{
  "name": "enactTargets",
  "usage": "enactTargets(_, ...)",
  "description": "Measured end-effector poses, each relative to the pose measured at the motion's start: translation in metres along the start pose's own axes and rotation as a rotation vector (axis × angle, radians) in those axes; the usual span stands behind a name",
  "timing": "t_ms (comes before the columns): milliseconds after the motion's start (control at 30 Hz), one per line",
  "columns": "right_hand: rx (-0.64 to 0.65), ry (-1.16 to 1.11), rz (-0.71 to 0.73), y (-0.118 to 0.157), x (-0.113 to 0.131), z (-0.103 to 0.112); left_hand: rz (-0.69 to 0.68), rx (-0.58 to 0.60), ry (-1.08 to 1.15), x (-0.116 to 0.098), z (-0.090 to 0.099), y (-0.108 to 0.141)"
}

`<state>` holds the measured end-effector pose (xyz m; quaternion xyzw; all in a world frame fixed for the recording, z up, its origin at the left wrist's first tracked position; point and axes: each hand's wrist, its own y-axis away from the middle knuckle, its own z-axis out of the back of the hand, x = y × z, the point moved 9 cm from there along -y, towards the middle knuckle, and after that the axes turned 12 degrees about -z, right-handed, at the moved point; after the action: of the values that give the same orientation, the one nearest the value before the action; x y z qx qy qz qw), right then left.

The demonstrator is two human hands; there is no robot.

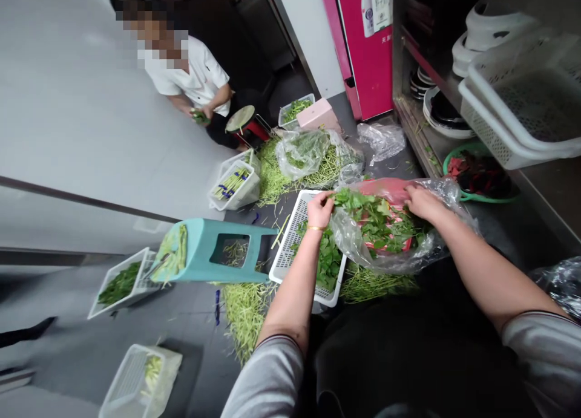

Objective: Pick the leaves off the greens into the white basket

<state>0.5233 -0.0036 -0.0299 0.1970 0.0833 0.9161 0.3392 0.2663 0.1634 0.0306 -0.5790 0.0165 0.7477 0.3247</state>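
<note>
My left hand, fingers pinched together, holds the edge of some leafy greens above a white perforated basket. More green leaves lie inside that basket. My right hand is closed, with its fingers curled down at the far side of the leaf pile; what its fingertips grip is hidden. Beneath this pile are a clear plastic bag and a pink-red surface, which I cannot tell to be bag or stool.
A teal stool bearing stems stands left of the basket. Cut stems litter the floor. A co-worker in white sits at the back left, holding greens. Shelves with white baskets rise on the right, above a green basin.
</note>
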Motion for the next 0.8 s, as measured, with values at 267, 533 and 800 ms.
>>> enactTargets(267,0.151,-0.241,0.38,0.039,0.044,-0.009,0.484,-0.395,0.389,0.045,-0.037,0.074)
enactTargets(533,0.003,-0.078,0.224,0.034,0.036,-0.001,0.546,-0.38,0.556,0.038,-0.057,0.064)
enactTargets(800,0.058,-0.164,0.316,0.027,0.039,-0.005,0.584,-0.163,0.444,0.05,-0.073,0.092)
